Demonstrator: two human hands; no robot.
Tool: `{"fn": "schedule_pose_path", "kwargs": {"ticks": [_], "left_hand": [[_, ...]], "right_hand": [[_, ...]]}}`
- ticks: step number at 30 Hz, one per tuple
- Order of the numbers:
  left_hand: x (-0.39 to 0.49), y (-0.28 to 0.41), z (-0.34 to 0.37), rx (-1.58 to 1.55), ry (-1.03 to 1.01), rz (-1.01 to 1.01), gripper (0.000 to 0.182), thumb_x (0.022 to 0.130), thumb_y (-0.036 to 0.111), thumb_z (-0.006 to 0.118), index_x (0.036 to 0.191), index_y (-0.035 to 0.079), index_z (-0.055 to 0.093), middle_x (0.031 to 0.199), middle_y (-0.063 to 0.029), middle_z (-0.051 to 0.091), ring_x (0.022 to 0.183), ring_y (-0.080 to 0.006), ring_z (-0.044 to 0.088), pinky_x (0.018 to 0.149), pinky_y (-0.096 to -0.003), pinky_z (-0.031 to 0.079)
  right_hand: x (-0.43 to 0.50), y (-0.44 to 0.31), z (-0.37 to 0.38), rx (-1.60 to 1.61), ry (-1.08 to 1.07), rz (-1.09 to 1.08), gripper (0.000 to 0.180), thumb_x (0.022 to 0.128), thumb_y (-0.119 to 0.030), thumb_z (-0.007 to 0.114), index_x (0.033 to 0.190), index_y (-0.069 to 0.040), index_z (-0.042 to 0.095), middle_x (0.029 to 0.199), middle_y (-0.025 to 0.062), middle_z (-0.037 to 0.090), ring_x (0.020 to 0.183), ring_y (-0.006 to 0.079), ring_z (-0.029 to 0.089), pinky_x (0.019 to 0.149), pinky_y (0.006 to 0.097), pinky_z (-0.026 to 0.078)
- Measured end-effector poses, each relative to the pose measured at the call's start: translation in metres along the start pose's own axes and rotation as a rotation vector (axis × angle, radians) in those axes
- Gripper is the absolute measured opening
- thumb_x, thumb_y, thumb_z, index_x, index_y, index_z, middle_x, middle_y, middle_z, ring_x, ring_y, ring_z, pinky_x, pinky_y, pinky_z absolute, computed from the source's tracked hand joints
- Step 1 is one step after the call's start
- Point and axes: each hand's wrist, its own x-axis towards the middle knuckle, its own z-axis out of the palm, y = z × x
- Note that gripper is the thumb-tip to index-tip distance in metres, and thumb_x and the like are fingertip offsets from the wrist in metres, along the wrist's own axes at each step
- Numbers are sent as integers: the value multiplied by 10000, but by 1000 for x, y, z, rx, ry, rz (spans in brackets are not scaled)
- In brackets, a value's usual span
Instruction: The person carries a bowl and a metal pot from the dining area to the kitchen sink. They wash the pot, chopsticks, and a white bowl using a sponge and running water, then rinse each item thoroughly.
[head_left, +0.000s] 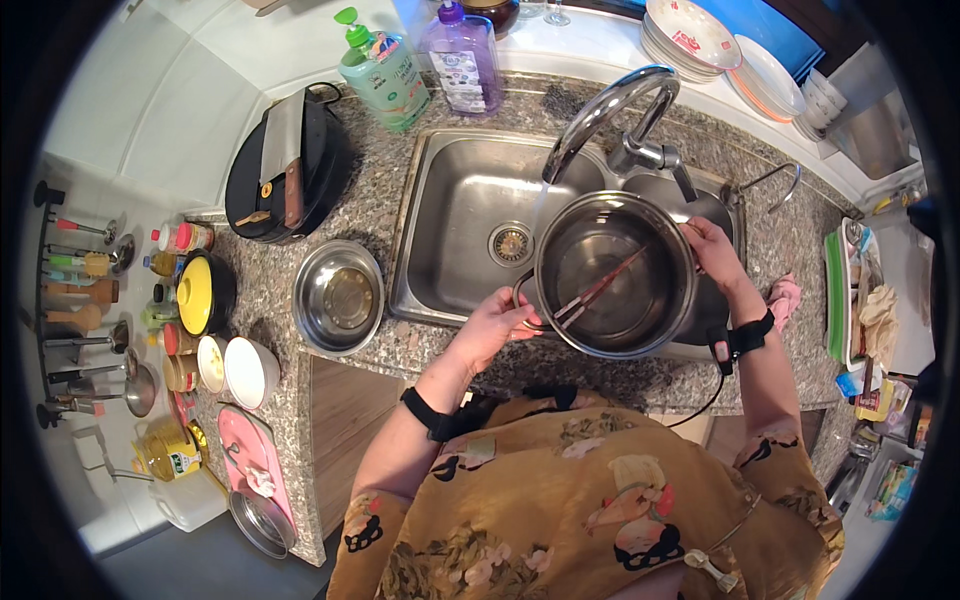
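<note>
My left hand (500, 322) grips one side handle of a stainless steel pot (615, 330). On the opposite side, my right hand (711, 251) holds the pot by its other handle, which is mostly covered by my fingers. A pair of brown chopsticks (600, 289) leans inside the pot, tips towards its far right wall. The pot is above the right part of the steel double sink (457, 195), hiding much of the divider. A pale streak below the chrome faucet's (581, 135) spout, beside the pot rim, looks like running water. Whether liquid is in the pot, I cannot tell.
Left of the sink is a steel bowl (339, 296). Behind it, a cleaver (283, 150) lies on a black round appliance (247, 172). Green (382, 79) and purple (461, 67) pump bottles stand behind the sink. A pink cloth (784, 300) lies at right.
</note>
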Motion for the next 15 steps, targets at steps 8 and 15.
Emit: {"fn": "schedule_pose_path", "kwargs": {"ticks": [8, 15], "left_hand": [[9, 51, -49, 67, 342, 156, 242, 891, 142, 596, 1108, 55, 534, 838, -23, 581, 731, -107, 597, 653, -255, 534], [60, 28, -93, 188, 559, 66, 141, 851, 171, 601, 937, 64, 565, 752, -47, 586, 691, -163, 585, 629, -328, 512]], "right_hand": [[25, -30, 61, 11, -20, 63, 271, 979, -285, 509, 966, -32, 607, 631, 5, 523, 497, 109, 526, 455, 259, 446], [83, -30, 115, -193, -10, -32, 448, 925, -322, 543, 1242, -4, 553, 1014, 169, 681, 862, 290, 678, 749, 356, 535]]}}
